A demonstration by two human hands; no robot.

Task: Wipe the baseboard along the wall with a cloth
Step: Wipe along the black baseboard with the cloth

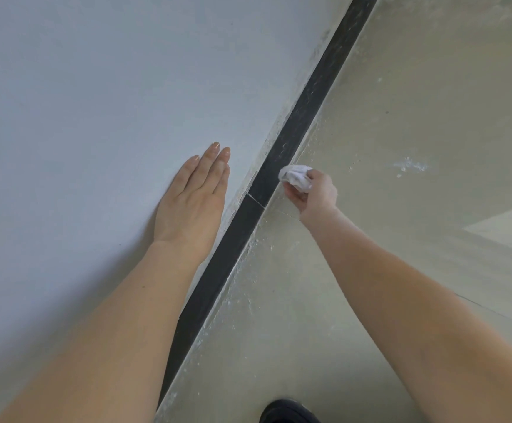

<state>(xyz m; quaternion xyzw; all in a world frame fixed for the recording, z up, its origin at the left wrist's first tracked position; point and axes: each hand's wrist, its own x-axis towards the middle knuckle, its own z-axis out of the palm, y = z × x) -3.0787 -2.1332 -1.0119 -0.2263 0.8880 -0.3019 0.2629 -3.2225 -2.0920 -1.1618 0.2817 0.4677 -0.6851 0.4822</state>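
Right grip (312, 193): a bare hand, fingers and thumb curled tight round a bunched white cloth.
Cloth (296, 177): a small crumpled wad sticking out past the fingers, pressed against the lower edge of the baseboard where it meets the floor.
Baseboard (297, 123): a dark strip running diagonally from top right to bottom middle, between wall and floor; a thin pale joint line crosses it just below the cloth, and faint pale scuffs show higher up.
Left grip (193, 203): the other bare hand, fingers straight and together, laid flat on the wall just beside the baseboard, holding nothing.
Wall (96, 87): plain pale grey-blue, filling the left side, with a grubby pale band along the baseboard.
Floor (416, 117): pale beige, with white specks along the baseboard, a whitish smear to the right of the cloth, and a brighter patch of light at the right edge.
Shoe (288, 412): a dark toe on the floor at the bottom edge.
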